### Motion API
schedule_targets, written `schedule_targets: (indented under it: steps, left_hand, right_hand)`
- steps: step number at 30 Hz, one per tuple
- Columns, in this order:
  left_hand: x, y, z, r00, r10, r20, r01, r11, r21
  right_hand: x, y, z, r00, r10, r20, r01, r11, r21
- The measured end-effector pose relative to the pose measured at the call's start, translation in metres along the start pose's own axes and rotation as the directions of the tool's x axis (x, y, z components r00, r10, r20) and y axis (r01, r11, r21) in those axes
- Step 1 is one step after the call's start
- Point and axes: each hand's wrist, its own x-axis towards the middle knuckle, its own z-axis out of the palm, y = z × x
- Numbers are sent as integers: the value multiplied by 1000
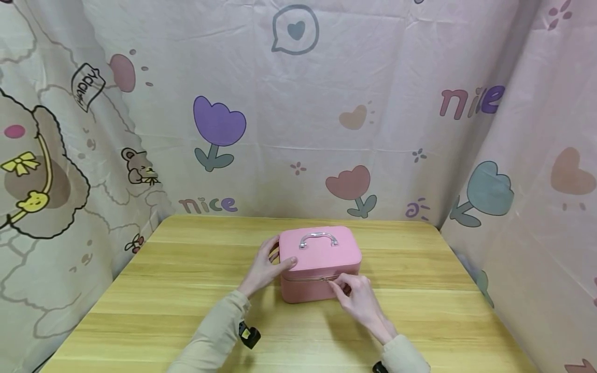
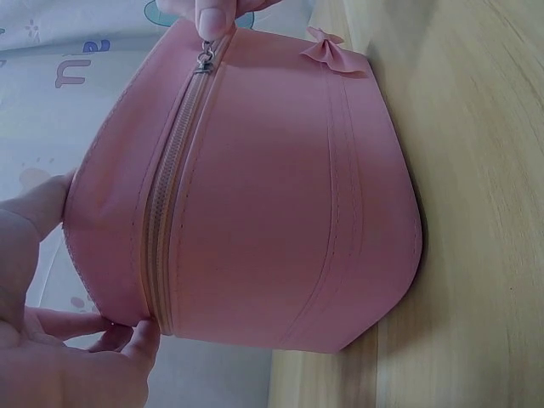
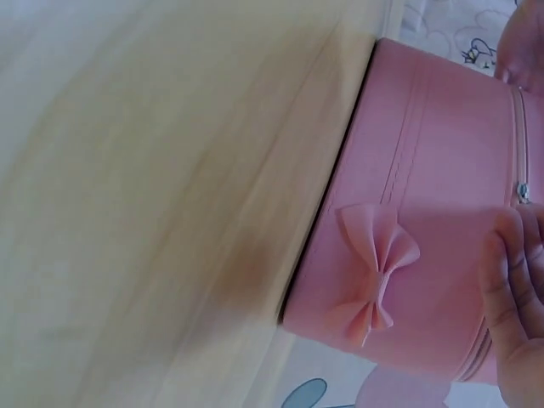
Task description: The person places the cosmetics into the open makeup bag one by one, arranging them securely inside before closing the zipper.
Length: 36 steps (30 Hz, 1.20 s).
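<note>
A pink cosmetic case (image 1: 322,251) with a silver handle (image 1: 319,237) on its lid stands upright on the table, its lid down. My left hand (image 1: 267,267) grips its left end, thumb on the lid's edge and fingers round the side. Between thumb and fingers, my right hand (image 1: 356,298) pinches the zipper pull (image 2: 206,51) on the case's front. The zipper (image 2: 157,221) runs below the lid; in the left wrist view its teeth look closed from the slider to the left end. A pink bow (image 3: 378,272) sits low on the front, covered by the right hand in the head view.
The wood-grain table (image 1: 186,285) extends around the case on all sides. Behind it hangs a printed curtain (image 1: 280,119), with more cloth along both sides. A small black device (image 1: 249,334) is on the left wrist.
</note>
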Motion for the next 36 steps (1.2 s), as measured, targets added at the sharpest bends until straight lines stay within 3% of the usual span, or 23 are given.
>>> schedule_targets:
  steps: [8,21,31,36]
  left_hand:
    - [1,-1,1,1000,-2,4,3,1000,-6]
    - [2,0,4,1000,-16,3,16,1000,-3]
    - [4,-1,-1,1000,-4,22,4,1000,-14]
    - [6,-3,-5,999,18,37,-16,998,-59]
  right_hand:
    - [-3,8,-11,999,34,-9,-33,999,34]
    - [-12,29,-42,989,123,-87,-127,991,-41]
    - [-10,36,-50,976,205,77,-204,979,-15]
    - [-8,41,-51,973,174,153,-177,984,1]
